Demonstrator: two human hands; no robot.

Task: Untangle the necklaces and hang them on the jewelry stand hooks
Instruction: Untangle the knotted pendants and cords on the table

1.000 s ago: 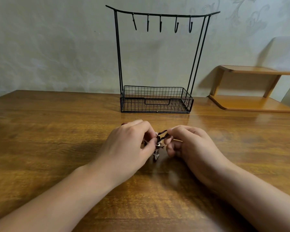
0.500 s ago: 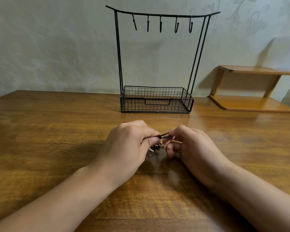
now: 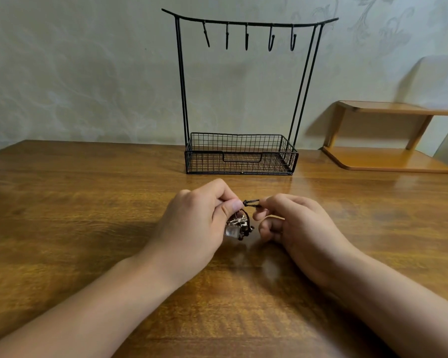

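A small tangle of necklaces [image 3: 239, 226], dark cord with a silvery pendant, hangs between my hands just above the wooden table [image 3: 88, 208]. My left hand [image 3: 197, 223] pinches the cord at its top with thumb and forefinger. My right hand [image 3: 295, 223] pinches the other end of a short dark loop [image 3: 251, 203] stretched between the two hands. Behind them stands the black wire jewelry stand [image 3: 239, 153], a basket base with a top bar carrying several bare hooks [image 3: 246, 38].
A low wooden two-tier shelf [image 3: 388, 158] sits at the back right against the pale patterned wall. The stand's basket holds nothing I can see.
My hands have drawn slightly apart, stretching the short dark loop between them. The pendant bundle now hangs lower and more in view beneath my left thumb.
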